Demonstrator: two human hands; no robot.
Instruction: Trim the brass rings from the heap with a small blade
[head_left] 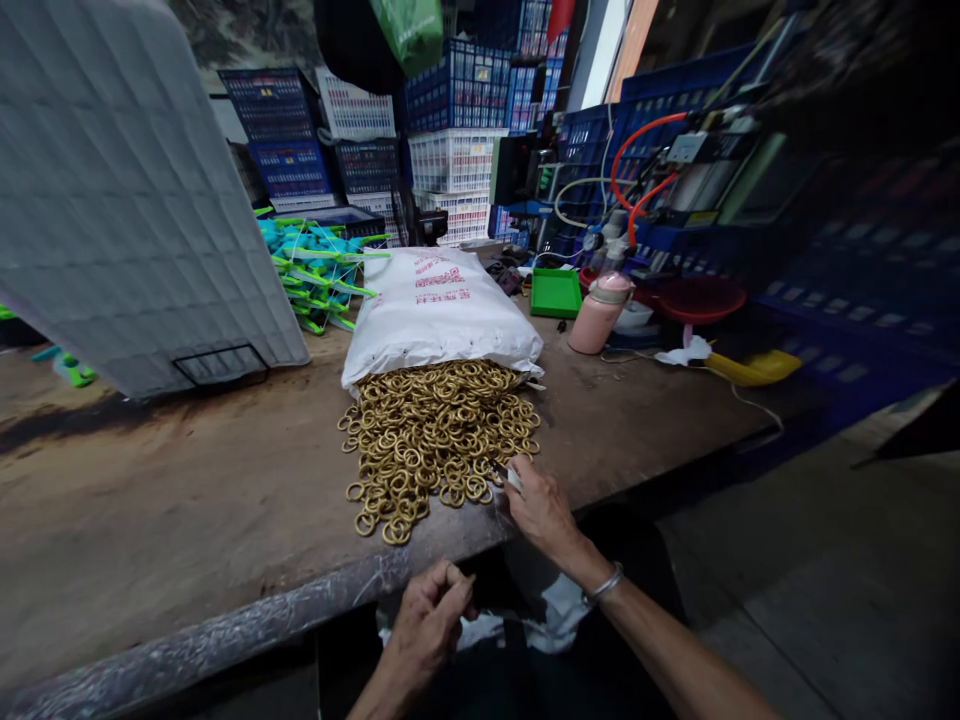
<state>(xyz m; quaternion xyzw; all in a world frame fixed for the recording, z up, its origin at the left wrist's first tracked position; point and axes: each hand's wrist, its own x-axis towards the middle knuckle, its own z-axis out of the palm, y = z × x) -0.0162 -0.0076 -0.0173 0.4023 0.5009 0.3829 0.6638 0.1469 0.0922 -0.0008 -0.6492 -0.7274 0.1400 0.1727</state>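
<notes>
A heap of several brass-coloured rings spills from the open mouth of a white sack lying on a worn wooden bench. My right hand rests at the near right edge of the heap, fingers pinched on a small pale item that touches the rings. My left hand hovers below the bench's front edge, fingers curled together on something too small to name. White cloth or plastic lies in my lap between the hands.
A grey ribbed panel leans at the left. Behind the sack are green-blue plastic parts, stacked blue and white crates, a green tray, a pink bottle, a red bowl and a machine with red hoses.
</notes>
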